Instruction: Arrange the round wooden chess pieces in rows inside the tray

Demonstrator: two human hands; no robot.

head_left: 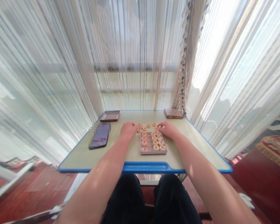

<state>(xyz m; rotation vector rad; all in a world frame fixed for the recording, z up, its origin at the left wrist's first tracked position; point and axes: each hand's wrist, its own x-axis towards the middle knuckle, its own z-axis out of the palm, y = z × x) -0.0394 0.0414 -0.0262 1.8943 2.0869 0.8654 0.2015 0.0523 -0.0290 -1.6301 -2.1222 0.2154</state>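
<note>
Round wooden Chinese chess pieces with red characters lie loose on the table behind a shallow box (149,150). In the box, red pieces (144,142) form a column on the left and black pieces (156,147) fill two columns on the right, with bare floor between. My left hand (128,129) rests left of the loose pieces (141,127), its fingers curled; what they hold, if anything, is hidden. My right hand (168,129), beyond the box's far right corner, has its fingertips closed on a chess piece (156,127). Another red piece (157,130) sits close by at the box's far edge.
A phone (100,136) lies at the table's left, with an open box lid (109,116) behind it. A flat brown box (173,113) stands at the back right corner. Blue edging rims the table (146,167). Sheer curtains (135,62) hang right behind it.
</note>
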